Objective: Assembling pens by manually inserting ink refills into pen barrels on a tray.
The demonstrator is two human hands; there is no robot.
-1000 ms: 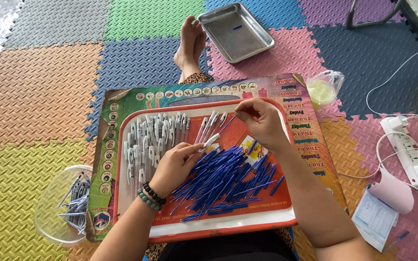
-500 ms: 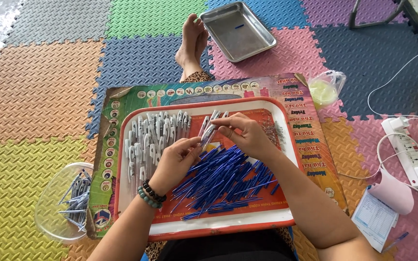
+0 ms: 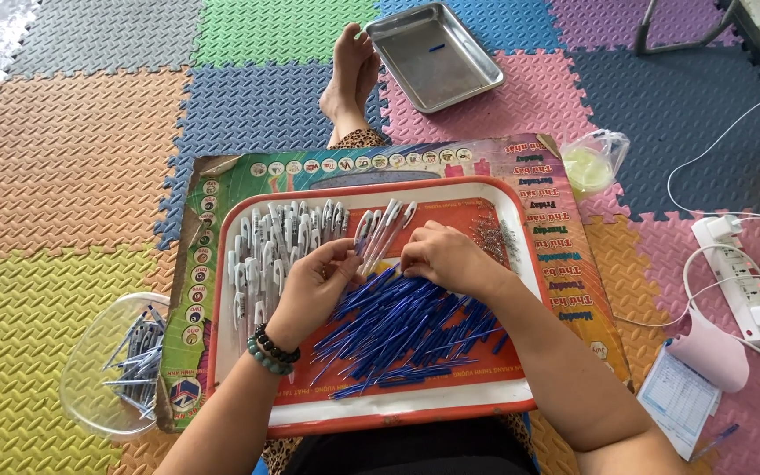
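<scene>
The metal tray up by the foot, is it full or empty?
Nearly empty: the metal tray shows bare shiny bottom, with only one small blue piece in it.

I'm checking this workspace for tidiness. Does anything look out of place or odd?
One thing: a single blue refill lies alone in the metal tray on the far mat, apart from the big pile of blue refills on the red tray. Otherwise the white pen barrels and the small springs sit sorted in their own groups.
</scene>
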